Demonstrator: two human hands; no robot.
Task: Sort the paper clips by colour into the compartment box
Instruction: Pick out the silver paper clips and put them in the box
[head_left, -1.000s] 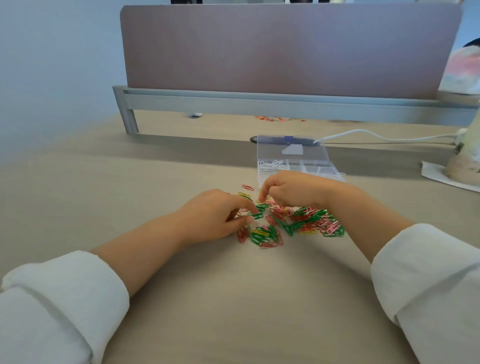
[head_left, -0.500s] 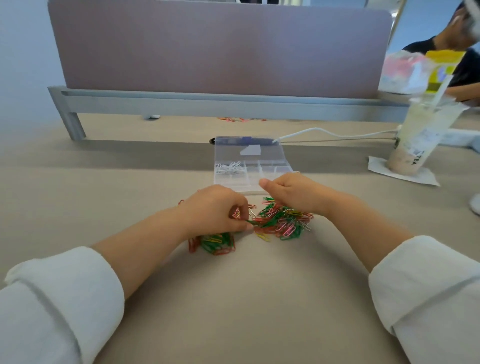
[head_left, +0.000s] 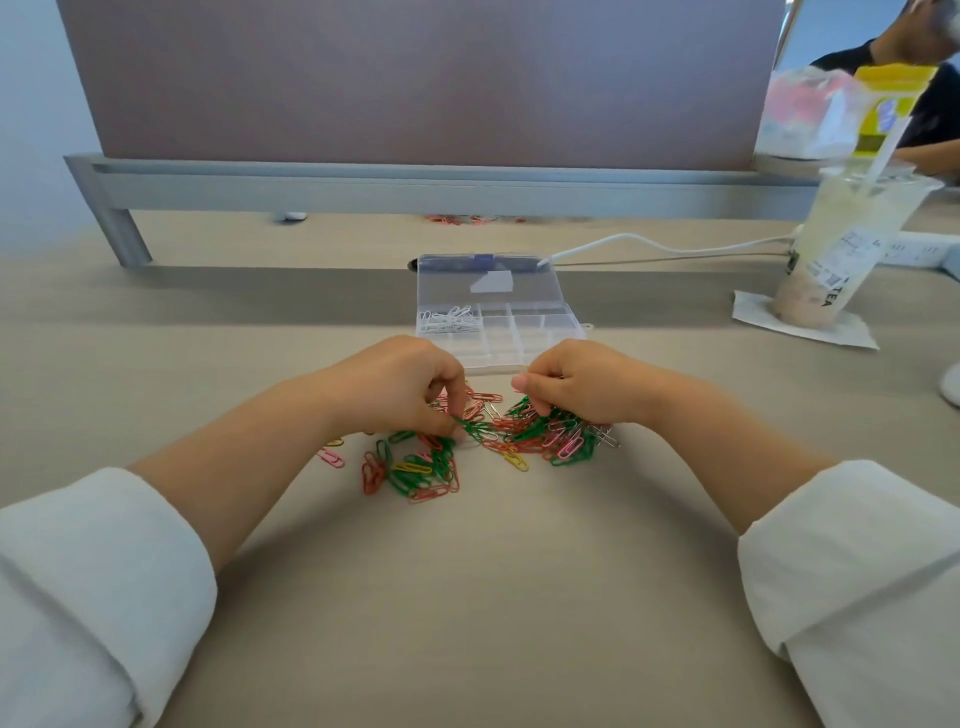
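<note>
Our left hand is curled, thumb and fingertips pinching green clips at the near edge of the heap, while our right hand, fingers bent under, appears to grip more green ones where they poke out below its thumb. Between and beneath both hands the paper clips lie in a mixed spread of green, red, pink and yellow on the desk, with a looser cluster just nearer us on the left. Just beyond our knuckles stands the clear compartment box, lid open; only its far-left cell holds anything, a batch of white clips, and the other cells look bare. We judge the sort barely begun: one colour in, every other colour unsorted. Off right, a drink cup stands on a napkin.
</note>
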